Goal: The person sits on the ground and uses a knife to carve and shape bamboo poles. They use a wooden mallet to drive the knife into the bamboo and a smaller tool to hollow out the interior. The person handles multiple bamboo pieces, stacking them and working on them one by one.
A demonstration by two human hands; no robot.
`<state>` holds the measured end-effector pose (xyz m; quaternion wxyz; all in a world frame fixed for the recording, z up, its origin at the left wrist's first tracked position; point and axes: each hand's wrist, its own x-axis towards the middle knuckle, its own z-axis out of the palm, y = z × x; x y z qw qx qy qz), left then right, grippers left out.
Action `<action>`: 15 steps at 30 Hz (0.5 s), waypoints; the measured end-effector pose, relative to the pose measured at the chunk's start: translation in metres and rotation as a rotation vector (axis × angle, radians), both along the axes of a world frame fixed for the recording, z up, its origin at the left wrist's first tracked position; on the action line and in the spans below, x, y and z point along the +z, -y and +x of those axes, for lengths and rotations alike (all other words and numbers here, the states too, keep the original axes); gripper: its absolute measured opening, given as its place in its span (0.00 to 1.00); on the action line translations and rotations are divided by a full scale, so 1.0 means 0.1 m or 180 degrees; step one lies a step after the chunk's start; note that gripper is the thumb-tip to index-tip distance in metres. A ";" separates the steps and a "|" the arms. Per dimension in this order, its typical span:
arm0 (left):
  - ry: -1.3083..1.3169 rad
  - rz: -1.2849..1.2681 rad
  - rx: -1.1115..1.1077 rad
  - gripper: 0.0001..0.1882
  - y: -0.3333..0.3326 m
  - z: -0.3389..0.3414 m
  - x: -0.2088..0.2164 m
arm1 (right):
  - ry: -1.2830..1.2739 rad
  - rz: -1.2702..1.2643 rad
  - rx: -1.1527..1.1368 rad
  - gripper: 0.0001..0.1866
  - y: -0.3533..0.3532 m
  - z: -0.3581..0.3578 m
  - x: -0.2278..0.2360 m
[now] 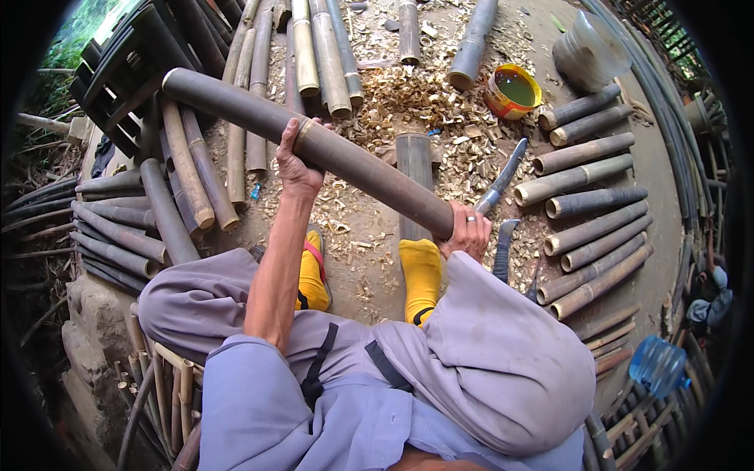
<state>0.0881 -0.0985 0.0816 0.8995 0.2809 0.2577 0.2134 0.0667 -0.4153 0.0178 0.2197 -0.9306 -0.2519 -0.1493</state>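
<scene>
Slanting across in front of me is a thick dark bamboo pole (357,161), its far end up to the left. My left hand (301,161) grips it near its middle, thumb over the top. At the near right end my right hand (469,229), with a ring on a finger, wraps round the pole's butt. Below the pole a shorter bamboo piece (415,157) lies on the ground, partly hidden by it. Beside my right hand are a curved machete blade (505,177) and a dark handle-like tool (503,247).
Wood chips (424,98) cover the ground ahead. A yellow bucket (512,92) of greenish liquid stands ahead right, near a cloudy plastic container (589,51). Cut bamboo lengths (597,196) lie in a row at right; more bamboo poles (184,157) are at left. A blue water jug (658,365) sits lower right.
</scene>
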 end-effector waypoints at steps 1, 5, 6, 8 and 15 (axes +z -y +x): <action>-0.0046 0.0025 0.0055 0.27 0.01 0.01 -0.04 | 0.0042 -0.0044 -0.0062 0.33 0.02 0.01 0.00; 0.0206 0.0053 -0.0085 0.27 0.09 -0.01 -0.10 | -0.0625 0.0232 0.0020 0.32 0.09 0.07 0.00; 0.0434 -0.0008 -0.0210 0.28 0.15 -0.02 -0.04 | -0.1305 0.0403 0.0206 0.33 0.15 0.09 0.07; 0.1040 0.0096 -0.0597 0.32 0.14 -0.02 0.03 | -0.2621 0.0935 0.0610 0.35 0.15 0.14 0.22; 0.1159 0.1879 -0.0387 0.38 0.41 0.41 0.99 | -0.1440 0.0889 0.0665 0.35 -0.34 0.71 0.04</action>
